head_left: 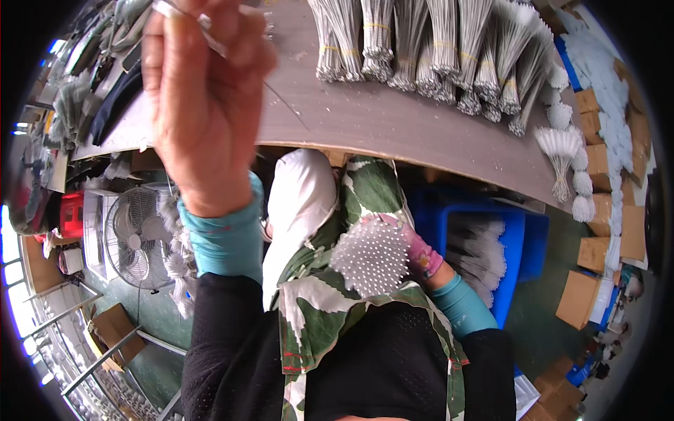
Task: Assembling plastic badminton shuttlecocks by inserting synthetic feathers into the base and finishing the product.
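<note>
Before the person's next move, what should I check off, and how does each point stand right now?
1. Left hand bare and raised: ok.
2. Left fingers closed on a pale thing: ok.
3. Pale thing identifiable: cannot tell; it is blurred at the picture's top edge.
4. Right hand, in a pink glove, at the dotted bunch: ok.
5. Right-hand grip fully visible: not ok; the bunch hides most of it.
6. Silver bundles on the table, apart from the left hand: ok.

White-dotted grey bundle (370, 258), teal cuffs (225, 238)
</note>
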Tool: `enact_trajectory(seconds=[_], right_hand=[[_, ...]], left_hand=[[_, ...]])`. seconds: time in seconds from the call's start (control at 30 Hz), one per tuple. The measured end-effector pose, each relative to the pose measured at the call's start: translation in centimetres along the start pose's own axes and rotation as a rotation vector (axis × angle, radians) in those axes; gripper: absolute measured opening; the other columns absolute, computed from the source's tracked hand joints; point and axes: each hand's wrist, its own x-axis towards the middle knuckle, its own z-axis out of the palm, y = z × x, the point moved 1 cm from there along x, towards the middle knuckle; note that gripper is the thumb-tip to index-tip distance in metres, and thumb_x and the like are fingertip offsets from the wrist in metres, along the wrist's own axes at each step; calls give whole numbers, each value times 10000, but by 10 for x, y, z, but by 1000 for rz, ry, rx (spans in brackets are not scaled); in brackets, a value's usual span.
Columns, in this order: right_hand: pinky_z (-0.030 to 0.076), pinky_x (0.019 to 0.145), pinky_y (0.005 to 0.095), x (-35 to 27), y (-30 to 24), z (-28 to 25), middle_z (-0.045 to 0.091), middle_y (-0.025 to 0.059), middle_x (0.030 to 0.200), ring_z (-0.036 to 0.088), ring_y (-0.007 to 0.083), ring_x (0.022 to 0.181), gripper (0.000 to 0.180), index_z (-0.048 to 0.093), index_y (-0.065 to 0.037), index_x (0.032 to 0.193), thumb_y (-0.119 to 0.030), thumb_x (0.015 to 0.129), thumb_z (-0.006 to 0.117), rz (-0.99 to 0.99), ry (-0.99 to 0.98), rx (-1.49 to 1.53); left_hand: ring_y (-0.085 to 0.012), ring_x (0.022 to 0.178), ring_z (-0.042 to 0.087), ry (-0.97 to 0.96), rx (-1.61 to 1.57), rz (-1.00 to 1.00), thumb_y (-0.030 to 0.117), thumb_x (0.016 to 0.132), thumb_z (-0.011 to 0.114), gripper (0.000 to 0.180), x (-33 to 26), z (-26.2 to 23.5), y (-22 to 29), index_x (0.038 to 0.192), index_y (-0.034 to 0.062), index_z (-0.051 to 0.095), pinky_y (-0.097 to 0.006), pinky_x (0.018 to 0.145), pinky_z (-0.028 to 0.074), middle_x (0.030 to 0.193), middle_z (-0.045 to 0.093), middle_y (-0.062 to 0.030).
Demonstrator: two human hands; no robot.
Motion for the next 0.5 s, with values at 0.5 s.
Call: enact_trajectory(seconds=[0.5], right_hand=[[460, 880, 299, -19, -13, 16, 599, 62, 1088, 565, 133, 1007, 269, 512, -28, 1181, -91, 944, 401, 51, 102, 22]], left_hand=[[-271, 922, 542, -307, 2011, 198, 183, 838, 605, 175, 39, -257, -53, 1000, 197, 670, -380, 786, 455, 960, 599, -24]])
